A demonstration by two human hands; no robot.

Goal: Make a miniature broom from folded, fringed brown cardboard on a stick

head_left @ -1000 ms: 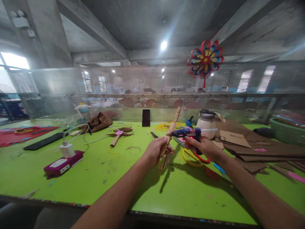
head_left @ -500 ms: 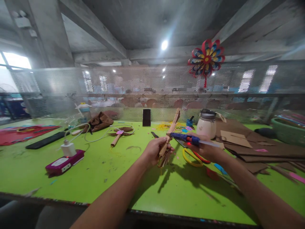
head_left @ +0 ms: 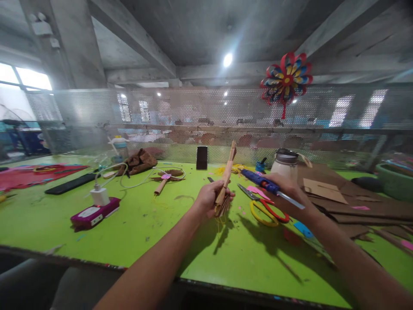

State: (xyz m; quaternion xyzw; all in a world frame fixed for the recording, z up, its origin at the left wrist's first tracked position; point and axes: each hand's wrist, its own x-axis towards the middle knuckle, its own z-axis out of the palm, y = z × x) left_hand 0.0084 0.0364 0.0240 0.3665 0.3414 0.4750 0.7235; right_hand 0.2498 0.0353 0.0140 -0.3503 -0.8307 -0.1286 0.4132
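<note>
My left hand [head_left: 209,199] is closed round a folded brown paper craft [head_left: 227,172], a long narrow piece with pleats at its lower end and yellow string hanging below. My right hand [head_left: 288,193] grips a blue hot glue gun [head_left: 263,182] with a clear glue stick poking out of its back. The gun's nozzle points left toward the paper, with a gap between them. Under the right hand lie scissors [head_left: 264,212] with yellow and red handles, beside a pink paper scrap [head_left: 258,192]. My right fingers are partly hidden behind the gun.
On the left are a purple power strip [head_left: 93,214] with a white charger, a black case [head_left: 69,184] and a finished-looking brown paper piece [head_left: 163,185]. A phone [head_left: 201,158] stands at the back. To the right are a white jar [head_left: 284,165], brown paper sheets [head_left: 325,172] and a green basin [head_left: 395,178].
The glue gun has drawn back to the right, away from the paper craft it was touching or close to. My left hand still holds the craft. The whole view has shifted slightly.
</note>
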